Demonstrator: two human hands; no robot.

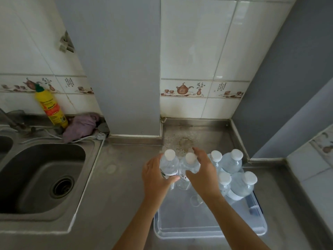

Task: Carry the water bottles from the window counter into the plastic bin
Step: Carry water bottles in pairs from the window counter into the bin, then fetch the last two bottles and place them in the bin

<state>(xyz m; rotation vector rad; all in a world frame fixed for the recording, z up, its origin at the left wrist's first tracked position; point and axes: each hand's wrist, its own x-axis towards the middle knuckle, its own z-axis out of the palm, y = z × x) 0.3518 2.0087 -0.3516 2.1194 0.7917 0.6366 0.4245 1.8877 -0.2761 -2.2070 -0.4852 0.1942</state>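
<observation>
Hands hold one bottle apiece over the far end of the bin (210, 230), which sits on the steel counter (117, 177) at about 5 o'clock in the head view. The left hand (155, 175) is wrapped round the body of the left bottle (169, 164), fingers curled over its label. The right hand (203, 175) is closed round the second bottle (188, 167), thumb in front and fingers reaching behind the neck. Both bottles stand upright and side by side, just touching or nearly so; whether their bases rest on the bin floor yet I cannot tell.

Four more bottles (232, 160) already stand in the bin at 3 o'clock of the hands, packed close, the right wrist just beside the nearest cap.

Risks, as I judge them: the right forearm crosses in front of the standing group, so drawing it back carelessly could knock one over and topple its neighbours. The clear plastic looks smooth and may be damp, so a loose grip could let a bottle slip. If the left bottle comes down on the bin's wall at 9 o'clock instead of inside, it could tip onto the counter toward the sink (43, 177). The light bin could also slide if pushed.
</observation>
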